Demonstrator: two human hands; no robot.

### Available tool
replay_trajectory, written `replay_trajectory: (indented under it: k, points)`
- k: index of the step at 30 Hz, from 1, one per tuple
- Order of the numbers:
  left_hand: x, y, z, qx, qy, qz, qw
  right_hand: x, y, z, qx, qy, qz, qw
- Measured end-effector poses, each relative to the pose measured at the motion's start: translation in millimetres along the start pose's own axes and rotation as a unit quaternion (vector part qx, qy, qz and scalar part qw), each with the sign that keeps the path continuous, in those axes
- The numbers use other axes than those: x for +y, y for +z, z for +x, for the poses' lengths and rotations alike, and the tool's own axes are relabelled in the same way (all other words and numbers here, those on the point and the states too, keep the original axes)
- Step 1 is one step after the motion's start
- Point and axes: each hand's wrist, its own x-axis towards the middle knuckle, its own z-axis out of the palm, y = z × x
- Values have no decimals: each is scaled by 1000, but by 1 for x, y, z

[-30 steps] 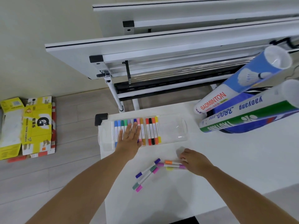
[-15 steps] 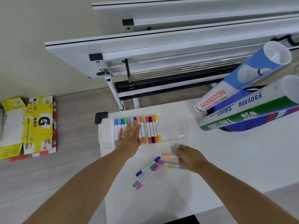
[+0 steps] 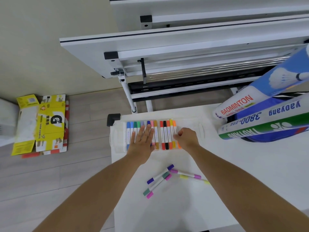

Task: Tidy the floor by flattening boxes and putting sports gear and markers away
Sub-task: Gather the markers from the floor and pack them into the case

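A clear plastic marker case [image 3: 192, 125] lies open on the white table [image 3: 234, 181], with a row of coloured markers in it. My left hand [image 3: 143, 139] lies flat, fingers spread, on the blue-to-pink markers at the left of the row. My right hand [image 3: 187, 138] pinches an orange marker [image 3: 174, 123] at the right end of the row, beside the yellow one. Several loose markers [image 3: 158, 180] in purple, teal, pink and yellow lie on the table nearer to me. Flattened yellow boxes [image 3: 50, 124] lie on the floor to the left.
Two shuttlecock tubes [image 3: 250, 104] [image 3: 267, 126] lean out of a blue bag [image 3: 260, 139] at the table's right. Folded white table frames [image 3: 184, 44] stand behind against the wall. Wooden floor [image 3: 50, 181] runs along the table's left edge.
My right hand picked the orange marker out of the loose pile and carried it up into the case. My left hand stayed flat on the markers.
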Motion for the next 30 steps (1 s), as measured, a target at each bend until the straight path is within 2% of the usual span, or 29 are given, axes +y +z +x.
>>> replay_trajectory:
  k: [4, 14, 18, 22, 26, 30]
  points:
    - [0, 2, 1, 3, 1, 1, 1000, -1, 4, 4, 26, 2, -51, 998]
    - [-1, 2, 1, 2, 2, 1, 1000, 6, -2, 13, -4, 19, -31, 999]
    - [-1, 0, 0, -3, 0, 5, 1000, 19, -11, -11, 28, -86, -107, 990]
    - [1, -5, -3, -9, 2, 1, 1000, 64, -10, -46, -46, -182, -198, 962]
    - [2, -7, -4, -11, -2, 1, 1000, 109, -9, -73, -87, -203, -228, 948]
    - [2, -7, -3, -11, -2, -2, 1000, 120, -4, -82, -91, -224, -233, 942]
